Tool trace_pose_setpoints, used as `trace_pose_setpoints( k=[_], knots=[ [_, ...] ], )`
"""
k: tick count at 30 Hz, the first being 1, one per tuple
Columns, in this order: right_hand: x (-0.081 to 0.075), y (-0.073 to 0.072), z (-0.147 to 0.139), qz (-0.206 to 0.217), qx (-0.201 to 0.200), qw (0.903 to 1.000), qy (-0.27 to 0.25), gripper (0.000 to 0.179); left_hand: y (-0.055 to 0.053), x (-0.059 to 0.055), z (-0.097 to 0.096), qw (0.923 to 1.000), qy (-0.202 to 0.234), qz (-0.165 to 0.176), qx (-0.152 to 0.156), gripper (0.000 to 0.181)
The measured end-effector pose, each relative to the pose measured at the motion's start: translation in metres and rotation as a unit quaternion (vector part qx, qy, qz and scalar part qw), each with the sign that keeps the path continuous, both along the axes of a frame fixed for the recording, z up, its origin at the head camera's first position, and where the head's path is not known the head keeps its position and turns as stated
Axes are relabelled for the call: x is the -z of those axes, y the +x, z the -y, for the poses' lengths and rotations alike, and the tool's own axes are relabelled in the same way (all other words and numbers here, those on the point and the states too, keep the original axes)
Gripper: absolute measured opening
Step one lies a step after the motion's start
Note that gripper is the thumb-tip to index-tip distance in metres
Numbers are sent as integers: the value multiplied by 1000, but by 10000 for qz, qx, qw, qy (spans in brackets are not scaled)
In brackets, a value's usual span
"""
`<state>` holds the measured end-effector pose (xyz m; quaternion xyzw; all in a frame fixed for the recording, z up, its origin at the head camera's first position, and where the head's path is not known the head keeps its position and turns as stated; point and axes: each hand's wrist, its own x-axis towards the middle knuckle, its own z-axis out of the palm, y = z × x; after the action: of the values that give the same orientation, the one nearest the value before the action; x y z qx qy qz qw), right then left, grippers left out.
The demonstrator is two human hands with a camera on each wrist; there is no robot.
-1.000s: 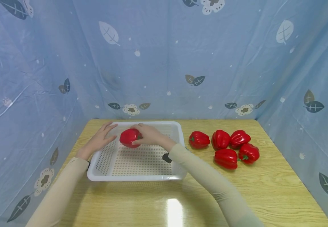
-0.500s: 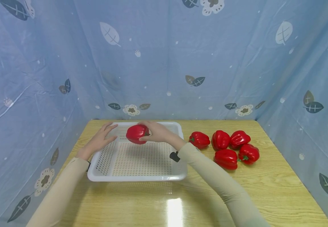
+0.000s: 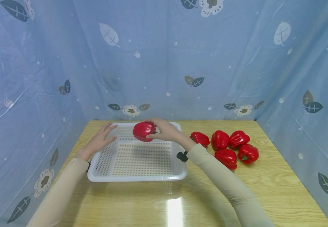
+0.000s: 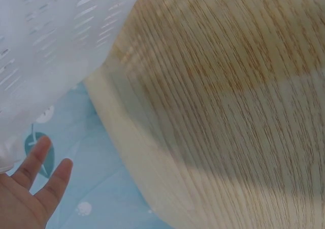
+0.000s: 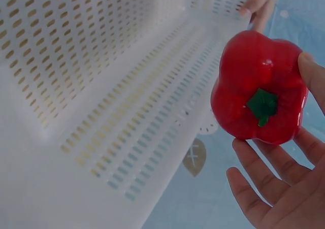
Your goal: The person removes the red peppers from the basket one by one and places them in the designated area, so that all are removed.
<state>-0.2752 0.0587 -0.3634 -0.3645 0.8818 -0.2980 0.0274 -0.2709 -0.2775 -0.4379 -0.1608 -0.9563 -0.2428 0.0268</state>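
Observation:
A red bell pepper (image 3: 142, 130) with a green stem is held in my right hand (image 3: 168, 130), over the back part of the white perforated basket (image 3: 136, 178). In the right wrist view, thumb and fingers hold the pepper (image 5: 254, 82) by its sides, its stem end facing the camera. My left hand (image 3: 97, 142) is at the basket's left wall, fingers extended and thumb apart from them. Two straight fingers of the left hand (image 4: 38, 188) show outside the basket (image 4: 56, 51) in the left wrist view.
Several more red bell peppers (image 3: 220, 140) lie grouped on the wooden table (image 3: 271, 176) to the right of the basket. One pepper (image 3: 199, 138) lies nearest the basket's right wall. A blue patterned curtain (image 3: 168, 63) encloses the table's back and sides.
My right hand has lifted the bell pepper from the basket's left part and moved it to the right and toward the back. The left hand has kept its place.

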Motion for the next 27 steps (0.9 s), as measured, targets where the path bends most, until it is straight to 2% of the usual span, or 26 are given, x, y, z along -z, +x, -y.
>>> trace_pose_setpoints(
  k=[15, 22, 27],
  knots=[
    [-4, 1, -32, 104, 68, 9992, -368, 67, 2, 0, 1, 9997, 187, 51, 132, 63],
    [-4, 2, -47, 21, 8, 9989, -464, 67, 2, -1, 1, 9998, 175, 81, 76, 62],
    [-5, 3, -58, -98, 132, 9988, -451, 68, 2, -2, 1, 9998, 167, 59, 81, 63]
  ],
)
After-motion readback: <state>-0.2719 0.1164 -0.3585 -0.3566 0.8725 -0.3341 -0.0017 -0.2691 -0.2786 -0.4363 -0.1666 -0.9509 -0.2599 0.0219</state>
